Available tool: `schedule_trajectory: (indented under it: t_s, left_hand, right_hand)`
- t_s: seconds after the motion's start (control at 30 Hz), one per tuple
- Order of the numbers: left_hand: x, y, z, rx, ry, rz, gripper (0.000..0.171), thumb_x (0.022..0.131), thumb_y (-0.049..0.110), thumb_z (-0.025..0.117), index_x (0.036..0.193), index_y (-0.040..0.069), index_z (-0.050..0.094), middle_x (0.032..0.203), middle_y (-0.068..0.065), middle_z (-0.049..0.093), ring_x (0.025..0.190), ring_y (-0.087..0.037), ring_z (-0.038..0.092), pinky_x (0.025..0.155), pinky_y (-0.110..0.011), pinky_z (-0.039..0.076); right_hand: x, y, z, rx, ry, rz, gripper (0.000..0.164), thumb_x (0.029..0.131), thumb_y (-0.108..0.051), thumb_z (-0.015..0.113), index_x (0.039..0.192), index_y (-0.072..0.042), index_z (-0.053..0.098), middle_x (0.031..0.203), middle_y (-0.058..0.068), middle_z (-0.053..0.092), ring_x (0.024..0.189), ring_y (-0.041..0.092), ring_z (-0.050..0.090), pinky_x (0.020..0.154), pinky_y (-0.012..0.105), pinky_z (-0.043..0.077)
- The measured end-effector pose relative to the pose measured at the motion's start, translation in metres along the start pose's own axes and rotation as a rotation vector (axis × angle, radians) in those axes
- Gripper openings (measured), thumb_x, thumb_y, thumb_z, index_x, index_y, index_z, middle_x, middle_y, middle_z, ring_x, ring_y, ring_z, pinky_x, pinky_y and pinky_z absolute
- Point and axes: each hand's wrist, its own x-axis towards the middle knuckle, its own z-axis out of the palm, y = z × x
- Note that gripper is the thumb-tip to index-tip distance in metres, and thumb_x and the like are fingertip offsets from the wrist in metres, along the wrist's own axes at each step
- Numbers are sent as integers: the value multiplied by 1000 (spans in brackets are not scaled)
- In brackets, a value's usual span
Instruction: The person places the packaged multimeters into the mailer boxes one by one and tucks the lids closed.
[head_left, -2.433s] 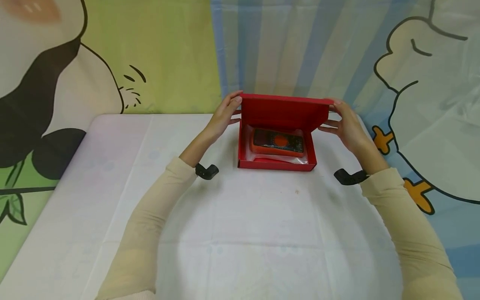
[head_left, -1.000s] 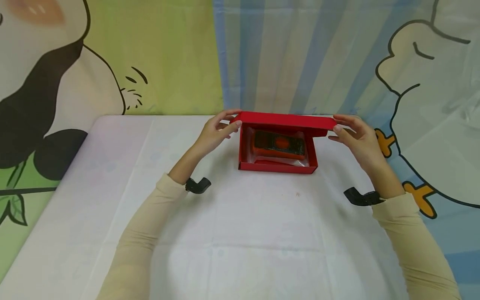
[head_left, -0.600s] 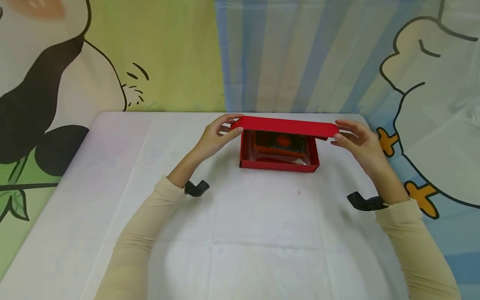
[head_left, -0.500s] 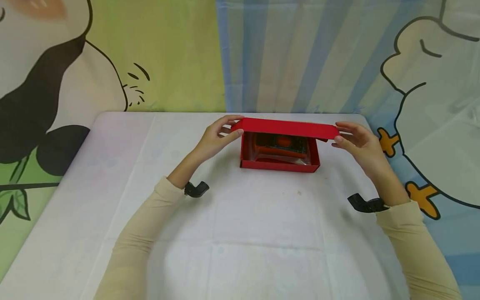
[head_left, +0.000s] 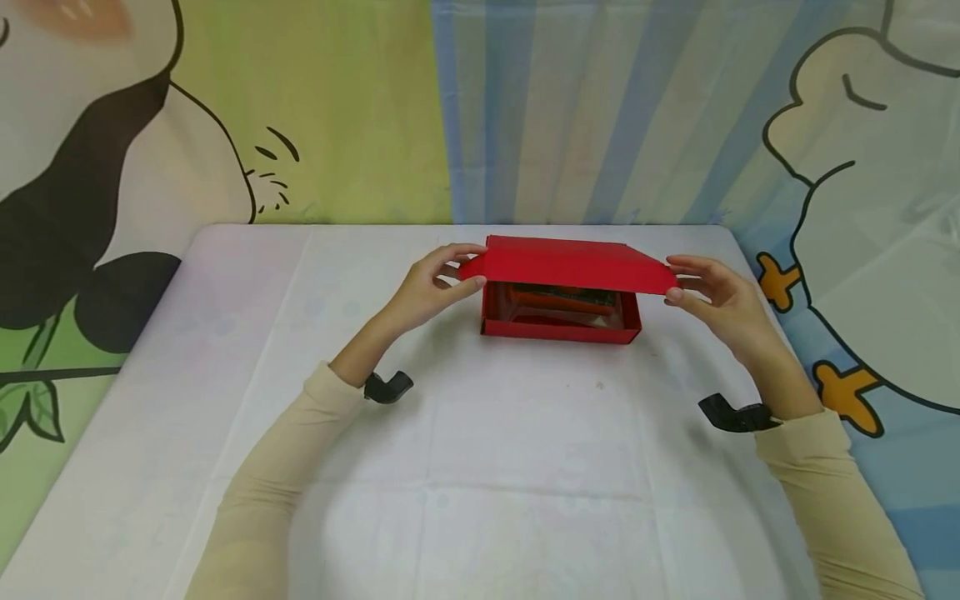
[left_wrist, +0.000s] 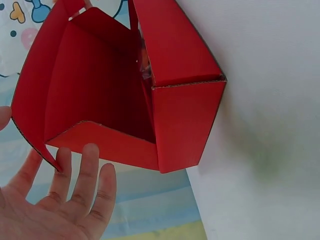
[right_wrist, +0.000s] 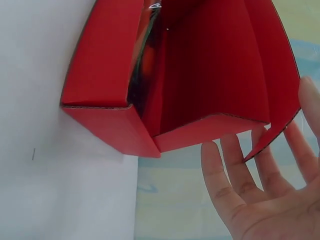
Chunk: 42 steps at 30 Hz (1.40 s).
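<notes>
A red cardboard box (head_left: 561,330) sits near the far side of the table with its hinged lid (head_left: 570,263) tilted partway over it. Inside lies an orange-and-black device (head_left: 562,300) in clear plastic, mostly hidden beneath the lid. My left hand (head_left: 420,292) holds the lid's left front corner, thumb in front and fingers behind. At the opposite corner my right hand (head_left: 723,308) grips the flap the same way. In the left wrist view the fingers (left_wrist: 85,175) touch the lid's side; the right wrist view shows the fingers (right_wrist: 235,165) along the other side.
The white-covered table (head_left: 480,467) stretches in front of the box. A cartoon-printed curtain (head_left: 570,108) hangs just behind the table's far edge. Each wrist wears a black camera mount, one on the left (head_left: 388,387) and one on the right (head_left: 737,414).
The lid has swung forward and down from nearly upright, covering more of the device. Both hands have come down and toward me with it. The box base has stayed about in place.
</notes>
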Motion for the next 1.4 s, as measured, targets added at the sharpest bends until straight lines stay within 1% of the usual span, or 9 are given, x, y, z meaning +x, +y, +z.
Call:
schedule_trajectory:
  t_s: [0.07,0.13,0.4,0.5,0.63,0.9,1.03,1.23,1.4]
  left_hand:
    - [-2,-2,1,7,-9,1,47,91,30,69,135,22,56,130,-5,55,106,-23,58,90,-39,49]
    - [-4,-4,2,13,-12,4,47,90,30,69,135,23,56,130,-4,55,106,-22,59,90,-39,49]
    - [-7,-10,2,32,-28,36,46,89,27,72,133,21,58,128,-2,57,104,-21,60,86,-38,50]
    - [-7,-11,2,54,-41,43,46,88,27,73,132,22,59,126,-2,57,105,-21,59,85,-38,50]
    - [-9,-14,2,66,-62,34,48,88,27,74,132,21,59,127,-1,57,107,-21,57,86,-39,50]
    - [-14,-16,3,74,-90,29,48,86,27,75,131,21,60,124,-2,58,106,-22,57,88,-51,50]
    - [-15,-17,5,98,-92,30,49,86,27,75,132,21,59,124,-2,58,106,-22,57,87,-48,51]
    - [-20,-21,8,131,-97,30,52,85,26,76,133,20,57,126,-2,57,107,-21,57,87,-43,52]
    - [-24,-25,11,132,-98,33,53,85,24,77,133,20,57,126,-2,57,105,-21,58,86,-42,52]
  right_hand:
    - [-1,2,0,-8,-20,-13,50,95,-15,63,143,-17,49,143,5,46,117,9,49,79,14,52]
    - [-3,4,1,-22,-41,-15,51,95,-15,63,144,-16,49,144,6,45,117,8,49,79,14,52]
    - [-8,8,2,-78,-106,29,53,96,-18,63,146,-15,46,148,11,40,118,11,47,78,13,51]
    - [-11,11,4,-77,-107,39,53,96,-19,63,146,-15,46,148,11,39,118,8,46,78,13,51]
    - [-14,15,7,-66,-108,43,54,95,-18,64,146,-15,46,148,11,40,117,8,47,78,13,52]
    - [-16,24,9,-82,-117,64,55,94,-17,66,145,-14,46,147,8,41,118,13,45,79,18,54]
    - [-18,28,10,-80,-124,58,56,93,-17,66,145,-14,46,147,10,41,116,13,46,78,17,54]
    - [-21,31,12,-62,-136,47,58,92,-17,69,145,-12,46,144,13,42,112,12,49,78,22,56]
    - [-22,33,16,-27,-115,51,50,94,-20,67,140,-11,51,137,2,49,111,10,51,80,20,54]
